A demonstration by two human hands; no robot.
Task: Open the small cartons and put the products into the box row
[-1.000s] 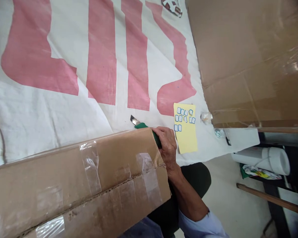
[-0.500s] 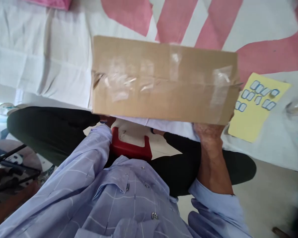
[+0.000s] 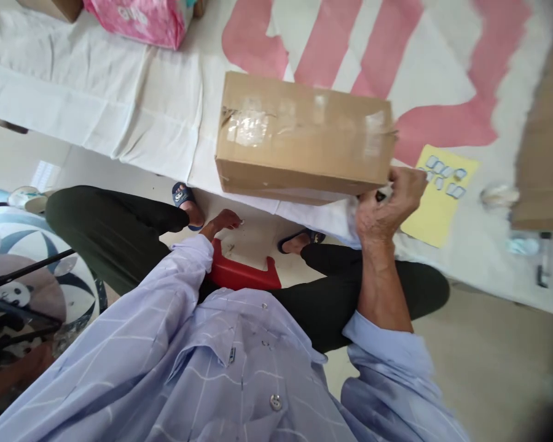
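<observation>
A taped brown cardboard box [image 3: 304, 132] lies at the near edge of a table covered by a white banner with pink lettering [image 3: 156, 116]. My right hand [image 3: 382, 209] is closed at the box's lower right corner. A small dark piece shows between its fingers, the utility knife it held a second ago. My left hand [image 3: 223, 220] hangs low between my knees above a red stool [image 3: 242, 273], fingers stretched out and holding nothing. It is well apart from the box.
A yellow sheet with small blue-edged stickers [image 3: 435, 212] lies just right of my right hand. A large cardboard sheet [image 3: 541, 153] stands at the far right with a clear wad [image 3: 498, 195] beside it. A pink bag [image 3: 138, 18] sits at the back left.
The view swung down and left, bringing my lap and shirt into view. My right hand rose from under the box's right end to its corner. My left hand came into view below the table.
</observation>
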